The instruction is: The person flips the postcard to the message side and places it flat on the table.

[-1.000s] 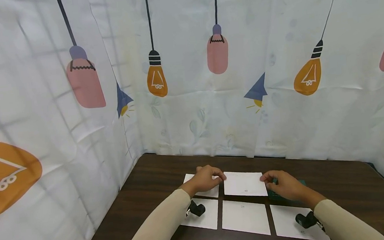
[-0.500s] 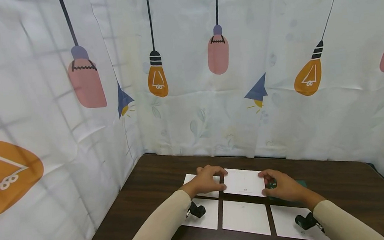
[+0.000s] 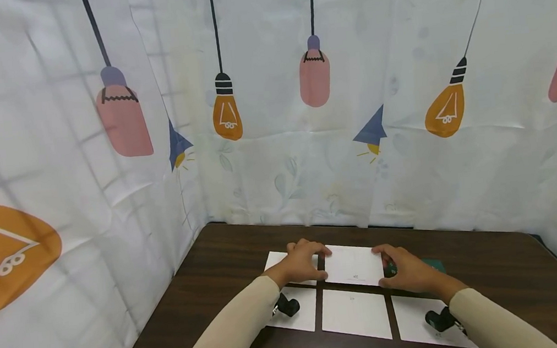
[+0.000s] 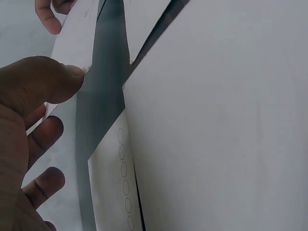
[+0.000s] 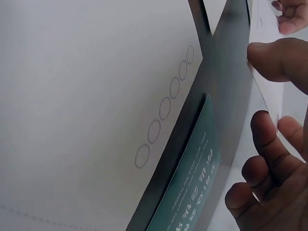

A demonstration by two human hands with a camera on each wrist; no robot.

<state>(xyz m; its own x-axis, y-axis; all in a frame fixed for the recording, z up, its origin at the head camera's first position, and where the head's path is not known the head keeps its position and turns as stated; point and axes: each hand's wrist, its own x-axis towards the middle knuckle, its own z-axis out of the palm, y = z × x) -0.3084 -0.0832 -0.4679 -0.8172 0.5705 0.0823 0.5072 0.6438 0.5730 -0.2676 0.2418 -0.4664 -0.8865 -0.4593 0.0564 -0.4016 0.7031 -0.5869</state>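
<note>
A white card (image 3: 353, 265) with small print near its close edge is held between both hands at the back row of cards. My left hand (image 3: 300, 263) pinches its left side, thumb at the near corner. The right hand (image 3: 407, 271) grips the opposite side, its thumb (image 5: 274, 60) on the near edge and fingers behind the card in the right wrist view. Under and beside the right hand lies a green card (image 5: 192, 180) with white writing, mostly covered in the head view. Another white card (image 3: 276, 258) is partly hidden behind the left hand.
In the front row lie three white cards: left (image 3: 306, 304), middle (image 3: 355, 313) and right (image 3: 410, 317). Narrow strips of the dark brown table (image 3: 236, 255) separate them. A printed white curtain (image 3: 269, 186) hangs behind the table and along its left. Black wrist cameras hang over the outer cards.
The held card's far edge has risen slightly and its right side has shifted a little left. Both thumbs have come to its near corners, and the right hand has moved slightly left.
</note>
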